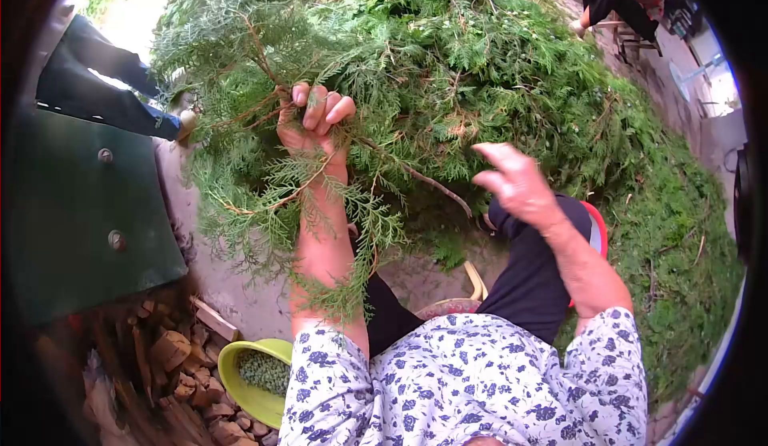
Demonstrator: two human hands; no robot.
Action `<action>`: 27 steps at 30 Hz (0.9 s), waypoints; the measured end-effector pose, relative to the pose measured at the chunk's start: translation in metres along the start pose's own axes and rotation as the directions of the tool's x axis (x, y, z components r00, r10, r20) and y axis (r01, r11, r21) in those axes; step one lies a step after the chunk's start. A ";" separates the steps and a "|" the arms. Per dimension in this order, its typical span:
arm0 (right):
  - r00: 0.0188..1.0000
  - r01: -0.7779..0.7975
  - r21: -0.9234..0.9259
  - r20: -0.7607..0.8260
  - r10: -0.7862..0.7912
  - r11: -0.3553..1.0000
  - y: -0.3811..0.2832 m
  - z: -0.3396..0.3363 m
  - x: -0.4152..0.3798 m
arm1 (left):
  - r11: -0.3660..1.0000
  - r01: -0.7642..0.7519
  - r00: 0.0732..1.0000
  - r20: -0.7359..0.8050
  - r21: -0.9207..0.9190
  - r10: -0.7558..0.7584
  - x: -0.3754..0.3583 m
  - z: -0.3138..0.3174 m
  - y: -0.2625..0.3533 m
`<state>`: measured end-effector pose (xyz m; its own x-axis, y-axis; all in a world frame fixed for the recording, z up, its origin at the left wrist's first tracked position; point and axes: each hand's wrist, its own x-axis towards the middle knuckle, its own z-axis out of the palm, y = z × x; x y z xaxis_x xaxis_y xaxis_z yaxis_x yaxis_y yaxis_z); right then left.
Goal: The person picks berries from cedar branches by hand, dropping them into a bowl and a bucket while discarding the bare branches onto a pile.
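My left hand [314, 118] is raised in front of me, its fingers closed around the woody stem of a leafy evergreen branch [276, 198]. The branch has flat, scaly green sprays that hang over my left forearm, and its brown stem reaches to the right toward my knee. My right hand [516, 186] is held apart from the branch above my right knee, slightly blurred, with fingers spread and nothing visible in them. Behind both hands rises a large heap of cut evergreen branches [512, 70].
A yellow-green bowl [230, 366] with small green pieces stands at lower left beside broken bricks and wood [180, 358]. A dark green panel [88, 206] and a person's leg in dark trousers [112, 70] are at left. Another person [620, 6] sits at upper right.
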<state>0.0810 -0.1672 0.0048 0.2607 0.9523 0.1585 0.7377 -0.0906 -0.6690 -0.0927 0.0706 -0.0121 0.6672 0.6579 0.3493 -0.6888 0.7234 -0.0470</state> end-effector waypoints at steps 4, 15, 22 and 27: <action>0.914 -0.319 0.464 0.381 0.139 0.826 -0.008 0.051 0.006 | 0.999 -0.032 0.999 0.034 0.041 0.031 -0.004 0.001 0.011; 0.951 -0.238 0.356 -0.106 0.292 0.904 -0.031 0.052 -0.047 | 0.312 0.152 0.928 -0.244 0.938 0.281 -0.042 -0.068 0.053; 0.870 -0.307 0.576 -0.154 0.469 0.758 -0.021 0.066 -0.126 | 0.584 -0.220 0.789 -0.210 0.781 0.578 -0.083 -0.106 0.124; 0.841 -0.225 0.776 -0.151 0.520 0.590 -0.043 0.071 -0.070 | 0.577 -0.322 0.582 -0.324 0.750 0.746 -0.087 -0.035 0.123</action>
<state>-0.0136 -0.2095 -0.0292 0.6969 0.7095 -0.1048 -0.1066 -0.0421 -0.9934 -0.2256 0.1098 -0.0805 -0.0333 0.9903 -0.1348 -0.8252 0.0488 0.5627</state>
